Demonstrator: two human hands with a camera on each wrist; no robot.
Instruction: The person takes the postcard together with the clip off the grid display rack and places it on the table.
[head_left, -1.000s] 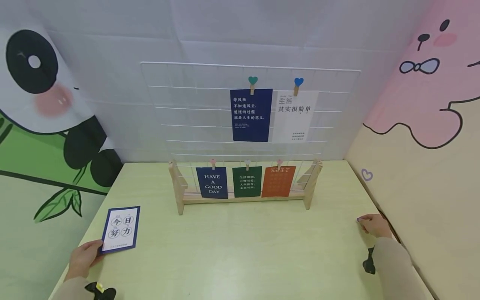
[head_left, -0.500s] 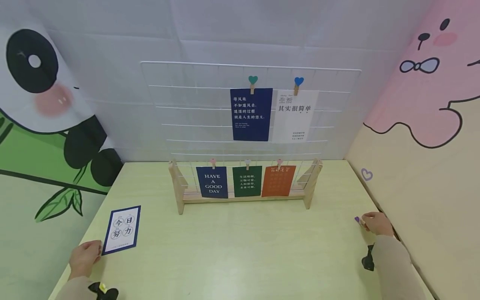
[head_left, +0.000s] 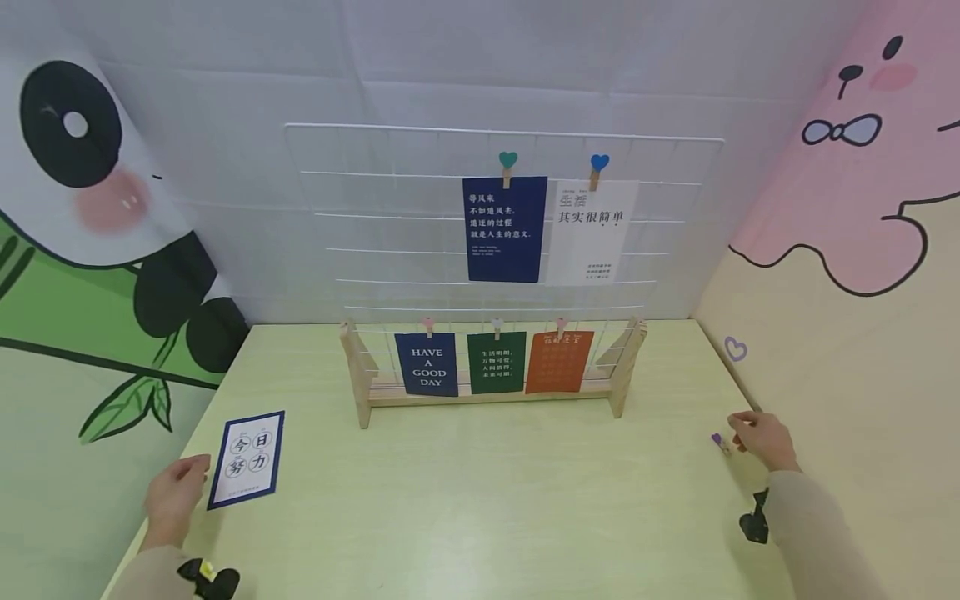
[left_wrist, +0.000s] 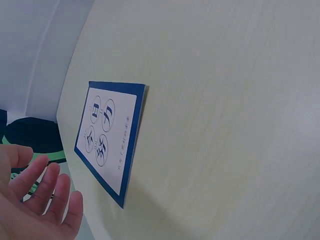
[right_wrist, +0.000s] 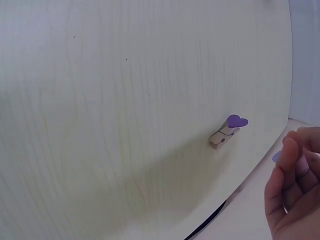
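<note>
A white card with a blue border [head_left: 246, 460] and printed characters lies flat on the left of the table. Just left of it my left hand [head_left: 176, 500] hovers, apart from the card; its fingers [left_wrist: 61, 195] are loosely bent and hold nothing. On the right lies a small wooden clothespin [right_wrist: 224, 135] with a purple heart on its end. Beside it, toward the right wall, my right hand [head_left: 765, 442] is raised off the table. Its fingers are relaxed, with nothing held between them.
At the back of the table [head_left: 480, 500] stands a white wire grid rack [head_left: 390, 215] on a wooden base [head_left: 487, 400]. Clothespins hang a navy card [head_left: 504, 229] and a white card [head_left: 592, 237] high up, and a blue, a green and an orange card low down.
My left hand has let go of the blue-bordered card and drawn slightly up. My right hand has released the purple-heart clothespin onto the table and moved away to the right.
</note>
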